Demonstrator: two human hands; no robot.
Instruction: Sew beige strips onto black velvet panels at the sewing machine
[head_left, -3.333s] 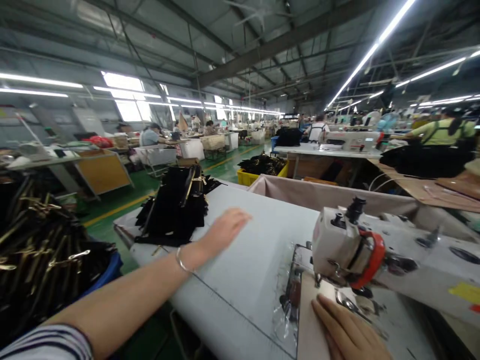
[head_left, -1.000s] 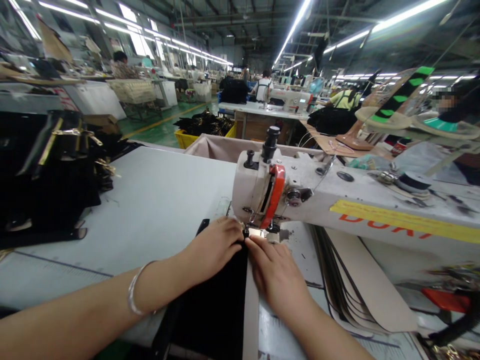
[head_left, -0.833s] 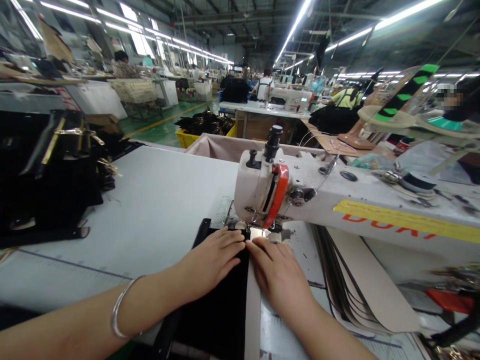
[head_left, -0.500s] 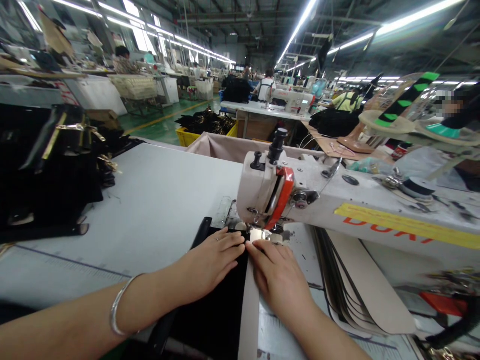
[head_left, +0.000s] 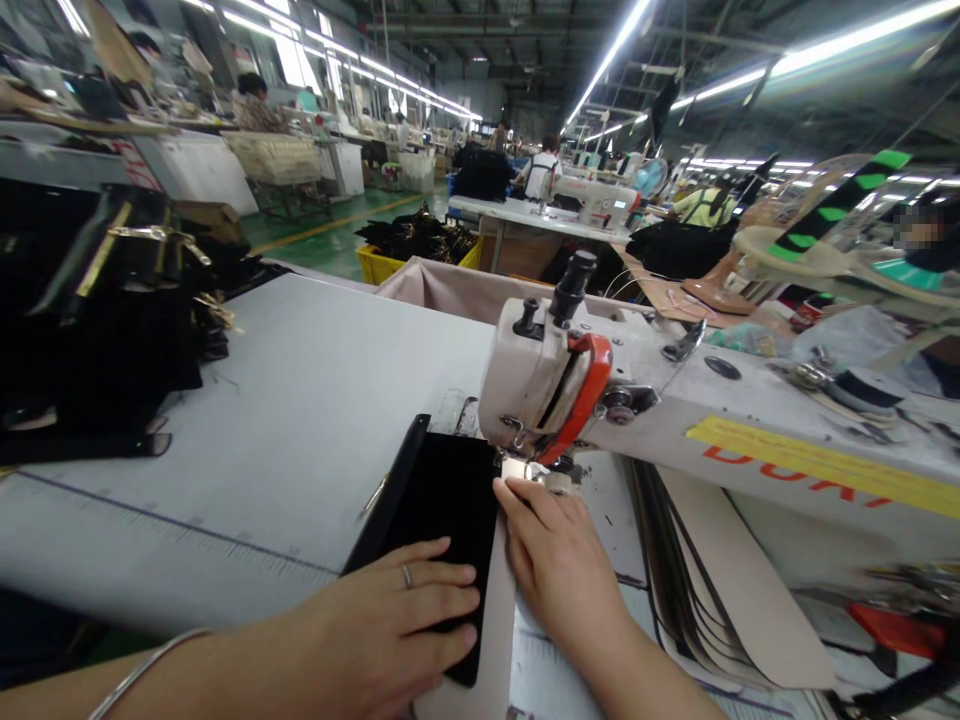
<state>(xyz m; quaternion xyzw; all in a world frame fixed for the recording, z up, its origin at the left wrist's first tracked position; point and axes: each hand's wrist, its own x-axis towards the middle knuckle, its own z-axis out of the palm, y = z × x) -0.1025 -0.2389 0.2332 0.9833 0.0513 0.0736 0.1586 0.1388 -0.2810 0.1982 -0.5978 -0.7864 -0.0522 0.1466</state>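
Note:
A black fabric panel (head_left: pixel 442 480) lies over a beige panel (head_left: pixel 501 590), whose strip shows along the right side. Their far end is at the needle area of a sewing machine (head_left: pixel 525 370). My left hand (head_left: pixel 405 625) rests flat on the black panel's near part, fingers spread. Close to the presser foot, my right hand (head_left: pixel 566 555) has its thumb and fingers drawn together at the beige panel's edge; its fingertips are partly hidden. A rolled black edge (head_left: pixel 390 490) runs along the black panel's left side, with a small metal piece (head_left: pixel 373 497) beside it.
Black pieces with gold-coloured zips (head_left: pixel 97 320) are heaped on the table's left. Several beige panels (head_left: pixel 739 570) stand under the machine arm at right. A fabric-lined bin (head_left: pixel 450 290) borders the far edge. Thread cones (head_left: pixel 832 215) stand behind. Other people work further off.
My left hand has slid back toward me along the black panel, uncovering its far part and near edge. My right hand stays by the needle. The view has shifted slightly.

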